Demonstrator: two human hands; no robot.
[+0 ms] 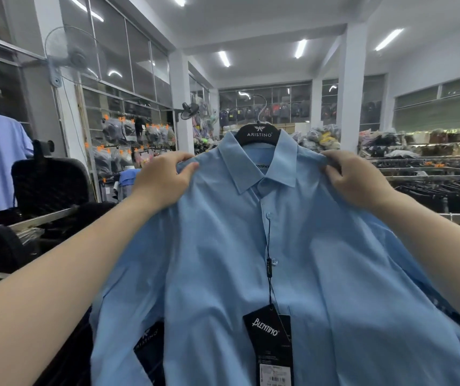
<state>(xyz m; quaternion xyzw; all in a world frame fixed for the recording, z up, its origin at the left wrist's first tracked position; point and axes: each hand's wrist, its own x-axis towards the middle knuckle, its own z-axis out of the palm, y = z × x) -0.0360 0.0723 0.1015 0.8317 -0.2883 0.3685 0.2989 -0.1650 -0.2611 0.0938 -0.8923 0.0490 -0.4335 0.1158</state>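
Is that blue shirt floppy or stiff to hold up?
Probably floppy: the blue shirt creases and sags below where the left hand and right hand pinch its shoulders. It looks thin, so likely light. The hanger probably keeps the shoulders spread.

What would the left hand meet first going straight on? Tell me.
The blue shirt: the left hand pinches its shoulder. Beyond that, probably the collar by the black hanger; depth is unclear.

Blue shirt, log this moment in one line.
left hand grips shoulder | right hand grips shoulder | blue shirt on black hanger | price tag attached
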